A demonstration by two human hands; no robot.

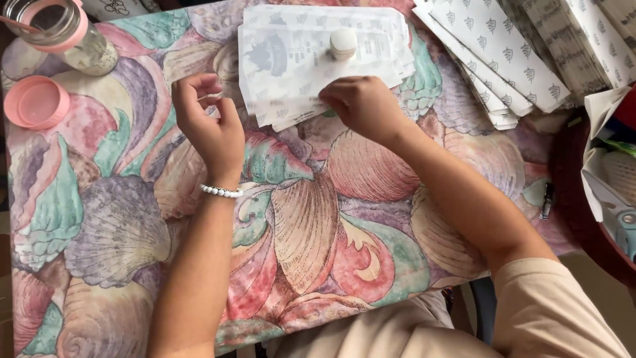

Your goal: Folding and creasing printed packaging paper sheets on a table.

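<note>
A stack of white printed paper sheets (291, 59) lies fanned on the shell-patterned tablecloth (298, 219), with a small white round cap-like object (343, 43) resting on top. My right hand (361, 106) lies on the stack's near edge, its fingers curled over the paper. Just left of the stack my left hand (209, 122), a white bead bracelet on its wrist, hovers with thumb and fingers pinched around what seems a small thin clear piece; I cannot make out what it is.
A glass jar with a pink rim (63, 33) and its pink lid (36, 103) sit at the far left. More stacks of patterned paper (517, 53) lie at the top right. A dark round basket (583, 199) holds scissors (619, 215) at the right edge.
</note>
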